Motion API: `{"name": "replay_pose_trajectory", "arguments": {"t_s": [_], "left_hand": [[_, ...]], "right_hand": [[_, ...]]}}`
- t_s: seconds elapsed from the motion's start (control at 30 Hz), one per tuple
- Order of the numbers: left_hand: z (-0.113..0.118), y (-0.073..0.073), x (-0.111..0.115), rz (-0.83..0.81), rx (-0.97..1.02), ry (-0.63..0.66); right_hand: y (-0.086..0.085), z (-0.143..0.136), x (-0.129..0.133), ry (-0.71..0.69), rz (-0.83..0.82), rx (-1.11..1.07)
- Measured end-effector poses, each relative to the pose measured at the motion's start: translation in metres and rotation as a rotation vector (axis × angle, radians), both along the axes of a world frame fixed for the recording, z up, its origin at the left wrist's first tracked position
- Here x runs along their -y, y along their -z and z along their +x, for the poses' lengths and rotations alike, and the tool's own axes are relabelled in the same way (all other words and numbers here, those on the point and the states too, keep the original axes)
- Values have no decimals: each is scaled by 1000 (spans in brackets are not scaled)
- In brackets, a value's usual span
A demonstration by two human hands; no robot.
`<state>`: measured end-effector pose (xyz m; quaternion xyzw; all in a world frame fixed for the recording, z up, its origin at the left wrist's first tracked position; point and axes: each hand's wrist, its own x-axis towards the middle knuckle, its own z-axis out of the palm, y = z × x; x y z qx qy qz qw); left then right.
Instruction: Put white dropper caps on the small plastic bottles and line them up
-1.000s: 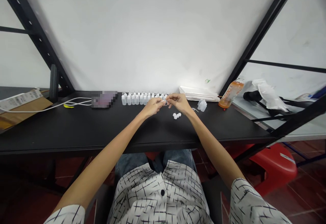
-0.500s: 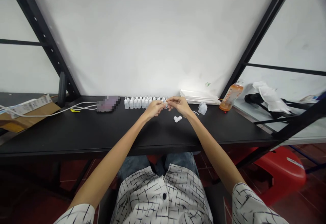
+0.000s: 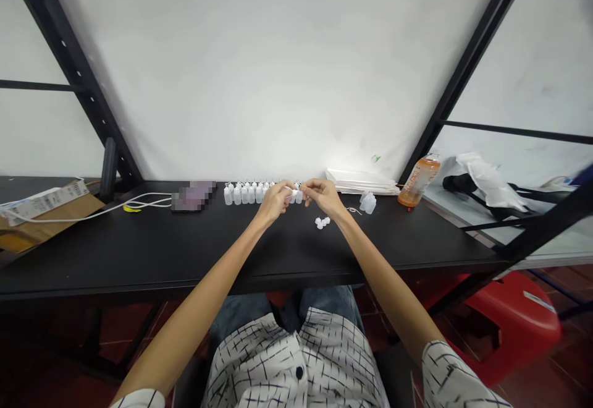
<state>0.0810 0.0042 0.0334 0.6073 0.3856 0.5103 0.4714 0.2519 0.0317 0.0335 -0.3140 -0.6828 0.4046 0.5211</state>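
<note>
Small translucent plastic bottles with white tops stand upright in a close row along the wall, partly hidden behind my hands. My left hand is closed, its thumb and fingers pinching a small white bottle that is mostly covered. Close on its right, my right hand has thumb and fingertips pinched together; what lies between them is too small to make out. A few loose white caps lie on the black table below my right hand. More translucent bottles lie in a small cluster to the right.
A stack of white sheets rests by the wall. An orange drink bottle leans at the right rack post. On the left are a blurred purple item, a white cable and a cardboard box. A red stool stands right.
My hands have moved slightly apart, the left one turning a little. Bottles in the row now show between them. The whole view has shifted slightly.
</note>
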Motion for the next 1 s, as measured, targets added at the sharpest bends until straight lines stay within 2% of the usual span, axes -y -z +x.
{"name": "replay_pose_trajectory", "arguments": {"t_s": [0.13, 0.3, 0.43, 0.57, 0.67, 0.83, 1.0], "left_hand": [[-4, -4, 1, 33, -3, 20], [0, -5, 0, 79, 110, 97], [3, -4, -3, 99, 116, 134], [-3, -1, -9, 134, 5, 31], [-9, 4, -16, 167, -89, -61], [-17, 10, -23, 115, -188, -222], [-19, 13, -25, 104, -257, -268]], "right_hand": [[-2, -4, 0, 25, 48, 19], [-8, -3, 1, 70, 64, -49], [-13, 1, -9, 134, 74, -71], [-20, 18, -22, 220, 82, -46], [-26, 33, -30, 336, 81, -23], [-32, 39, -40, 560, 15, 219], [-32, 25, -46, 674, 43, 602]]}}
